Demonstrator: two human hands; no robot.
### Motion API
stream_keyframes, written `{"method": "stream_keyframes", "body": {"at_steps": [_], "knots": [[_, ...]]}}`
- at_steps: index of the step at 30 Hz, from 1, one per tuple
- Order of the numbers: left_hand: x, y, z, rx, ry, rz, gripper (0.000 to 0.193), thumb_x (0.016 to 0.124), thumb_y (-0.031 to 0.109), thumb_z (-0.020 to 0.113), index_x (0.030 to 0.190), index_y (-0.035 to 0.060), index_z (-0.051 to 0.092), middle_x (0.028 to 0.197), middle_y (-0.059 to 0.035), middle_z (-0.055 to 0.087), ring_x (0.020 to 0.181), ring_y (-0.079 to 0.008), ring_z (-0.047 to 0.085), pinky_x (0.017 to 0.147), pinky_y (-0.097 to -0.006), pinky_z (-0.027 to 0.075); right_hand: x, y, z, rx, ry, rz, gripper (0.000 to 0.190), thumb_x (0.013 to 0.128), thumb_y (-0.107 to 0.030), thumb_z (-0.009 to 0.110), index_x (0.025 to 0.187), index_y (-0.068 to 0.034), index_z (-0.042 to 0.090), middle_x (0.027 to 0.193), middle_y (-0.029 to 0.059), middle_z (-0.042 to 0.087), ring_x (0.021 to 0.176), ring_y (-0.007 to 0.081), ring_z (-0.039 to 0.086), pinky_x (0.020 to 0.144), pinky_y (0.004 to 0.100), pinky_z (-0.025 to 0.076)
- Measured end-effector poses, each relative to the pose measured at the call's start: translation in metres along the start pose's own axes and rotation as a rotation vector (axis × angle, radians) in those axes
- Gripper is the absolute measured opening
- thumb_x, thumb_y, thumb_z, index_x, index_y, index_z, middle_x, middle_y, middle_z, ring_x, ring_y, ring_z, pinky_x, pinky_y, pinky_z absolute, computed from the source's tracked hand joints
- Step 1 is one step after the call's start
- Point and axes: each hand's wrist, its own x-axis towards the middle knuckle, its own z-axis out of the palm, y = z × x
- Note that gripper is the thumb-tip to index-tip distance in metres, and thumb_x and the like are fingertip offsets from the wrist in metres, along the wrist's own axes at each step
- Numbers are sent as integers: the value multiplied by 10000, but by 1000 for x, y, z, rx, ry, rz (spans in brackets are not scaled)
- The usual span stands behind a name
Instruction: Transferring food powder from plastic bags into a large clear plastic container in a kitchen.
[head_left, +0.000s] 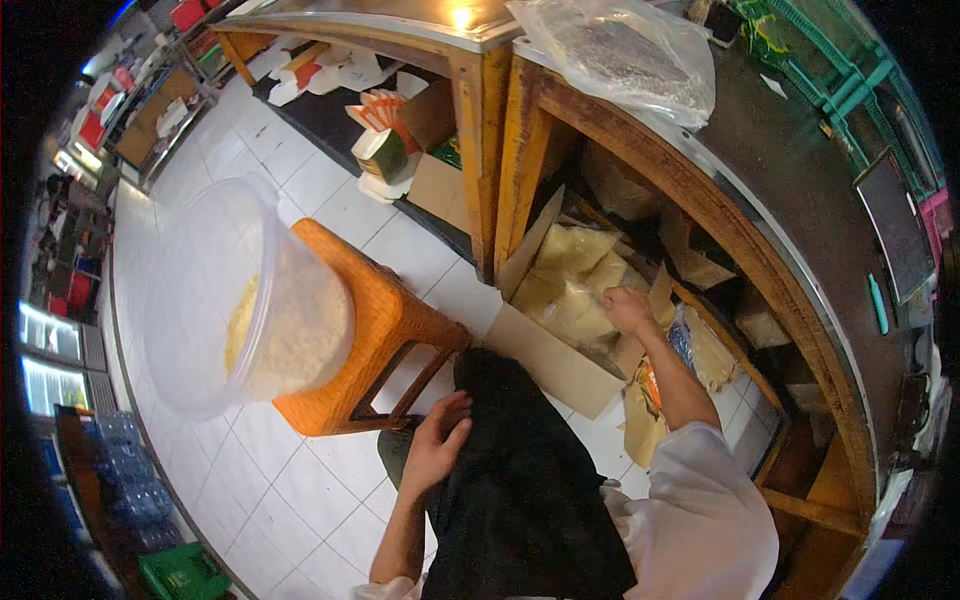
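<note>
My right hand (628, 309) reaches into an open cardboard box (559, 360) under the wooden counter, its curled fingers at the clear plastic bags of pale yellowish contents (574, 300) inside. Whether the fingers grip a bag cannot be told. My left hand (442, 439) rests near my knee over dark cloth, fingers apart and holding nothing. To its left, a large translucent plastic tub (300, 330) stands on an orange plastic stool (390, 315). The tub holds a pale yellow, crumbly or powdery substance.
The wooden counter's frame (480, 165) rises just beyond the box. A clear plastic bag with dark contents (630, 60) lies on top. Food cartons (382, 154) sit on the lower shelf. Torn brown paper (643, 420) lies beside the box on white floor tiles (300, 480).
</note>
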Motion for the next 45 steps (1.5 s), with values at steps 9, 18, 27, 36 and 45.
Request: {"method": "stream_keyframes", "body": {"at_steps": [9,18,27,36,45], "knots": [[137,101,45,228,-152,686,606,849,207,699,1344,-12,427,1306,-176,534,1207,-281,521,1015,-363,402,-114,-104,-172,-41,278,-679,172,872,-188,542,820,-32,591,805,199,583,789,399,582,697,475,464],[96,152,43,-7,-242,520,278,953,241,578,802,8,570,697,61,487,669,-35,405,572,-241,372,-165,-142,-191,257,418,-898,232,856,-147,601,737,17,486,713,169,483,715,384,521,606,427,403],[47,135,42,45,157,679,176,933,130,584,908,-23,666,808,-42,674,780,-90,593,728,-239,473,-166,-135,-150,79,499,-698,171,844,-250,619,802,-90,664,708,118,616,692,341,613,621,421,477],[44,72,20,-43,152,528,163,955,127,545,911,-20,601,888,-67,664,830,-101,564,769,-268,457,-167,-169,-111,-224,137,-954,211,813,-296,583,724,-115,646,704,104,646,685,310,646,593,447,486],[23,64,14,-57,145,559,111,931,38,531,934,-24,623,1034,-111,672,1057,-220,604,994,-358,402,-139,-154,-121,-16,97,-834,209,839,-275,607,769,-104,703,769,125,649,794,324,619,703,442,469]]}}
